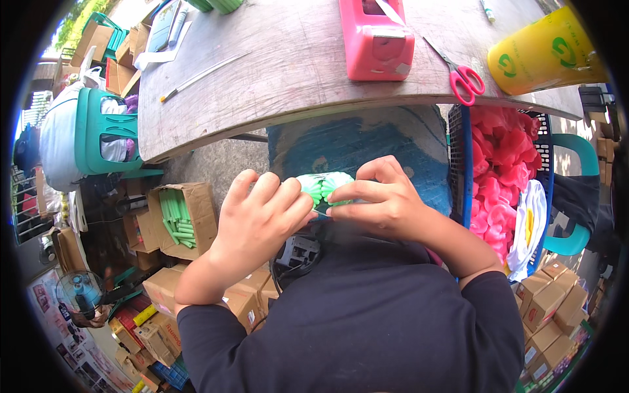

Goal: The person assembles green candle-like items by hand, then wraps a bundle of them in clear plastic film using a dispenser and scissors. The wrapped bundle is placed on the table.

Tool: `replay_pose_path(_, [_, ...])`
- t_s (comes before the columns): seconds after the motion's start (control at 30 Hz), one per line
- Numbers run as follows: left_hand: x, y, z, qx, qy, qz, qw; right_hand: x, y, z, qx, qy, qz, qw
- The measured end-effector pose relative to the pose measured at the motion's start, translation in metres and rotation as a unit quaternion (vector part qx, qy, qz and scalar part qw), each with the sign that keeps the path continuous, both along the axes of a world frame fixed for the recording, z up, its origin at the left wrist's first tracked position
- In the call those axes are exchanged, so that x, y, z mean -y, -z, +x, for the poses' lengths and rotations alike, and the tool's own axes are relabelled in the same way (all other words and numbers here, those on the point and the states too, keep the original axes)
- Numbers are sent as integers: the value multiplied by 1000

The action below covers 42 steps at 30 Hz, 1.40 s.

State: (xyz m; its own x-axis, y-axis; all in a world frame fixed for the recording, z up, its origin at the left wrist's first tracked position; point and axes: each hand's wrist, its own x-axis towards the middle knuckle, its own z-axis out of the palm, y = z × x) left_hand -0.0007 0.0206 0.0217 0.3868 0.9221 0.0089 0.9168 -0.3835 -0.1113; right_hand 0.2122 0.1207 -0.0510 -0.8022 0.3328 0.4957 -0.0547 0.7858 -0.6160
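In front of my chest, just below the table's near edge, a bundle of light green sticks (319,185) sits between my two hands, partly covered by what looks like clear plastic. My left hand (263,208) has its fingers curled in against the bundle's left side. From the other side, my right hand (377,198) pinches the bundle between thumb and fingers. The lower part of the bundle is hidden by my fingers. Similar green sticks (175,219) fill an open cardboard box (200,213) at my left.
On the worn table (282,65) are a pink tape dispenser (378,56), pink-handled scissors (464,80), a thin brush (196,78) and a yellow cylinder (547,56). A blue basket (460,164) of pink petals (495,177) stands at right. Cardboard boxes (547,304) are stacked on both sides.
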Motion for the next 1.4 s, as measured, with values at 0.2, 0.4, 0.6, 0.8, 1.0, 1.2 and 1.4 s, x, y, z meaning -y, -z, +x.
replay_pose_path(0.2, [1, 0, -20, -10, 81, 8, 997, -5, -19, 4, 18, 57, -46, 997])
replay_pose_path(0.4, [-1, -3, -16, 92, 98, -28, 991, -1, 2, -14, 123, 61, -178, 974])
replay_pose_path(0.6, [-2, 0, -11, 127, 77, -4, 989, -5, -23, -33, 282, 39, -94, 954])
replay_pose_path(0.8, [-5, 8, -6, 162, -56, 9, 985, -2, -10, -31, 170, 35, 134, 976])
replay_pose_path(1.0, [-11, 18, -10, 128, -71, -10, 989, 1, 4, -36, 44, 70, 97, 992])
replay_pose_path(1.2, [-12, 21, -6, 31, -41, 79, 996, -8, 3, -31, 12, 90, -109, 990])
replay_pose_path(1.4, [-11, 19, -12, 92, -48, 71, 992, -4, 9, -8, 1, 79, -264, 961])
